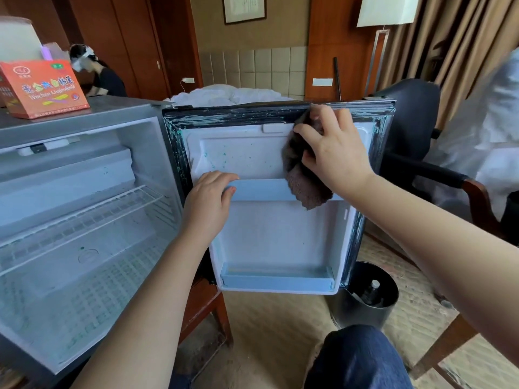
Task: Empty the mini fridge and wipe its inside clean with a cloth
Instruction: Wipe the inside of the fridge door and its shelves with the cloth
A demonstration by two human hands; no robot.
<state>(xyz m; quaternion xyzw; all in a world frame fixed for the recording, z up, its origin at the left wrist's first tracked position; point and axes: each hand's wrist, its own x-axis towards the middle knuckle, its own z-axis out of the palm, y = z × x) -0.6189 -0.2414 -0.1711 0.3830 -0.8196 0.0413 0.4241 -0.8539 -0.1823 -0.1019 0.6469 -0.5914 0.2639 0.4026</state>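
The grey mini fridge (92, 113) stands open on the left, its white cavity bare except for a wire shelf (84, 214). Its door (266, 240) swings out towards me, with a dark seal flecked with green. My right hand (334, 153) presses a brown cloth (302, 175) against the door's upper right corner, near the seal. My left hand (209, 200) grips the left end of the door's upper shelf rail (264, 189). Small green spots dot the door's upper panel.
An orange carton (42, 88) sits on top of the fridge. A black bin (365, 296) with a bottle inside stands on the floor under the door. A dark armchair (415, 136) is at the right, a bed behind, and another person at the far left.
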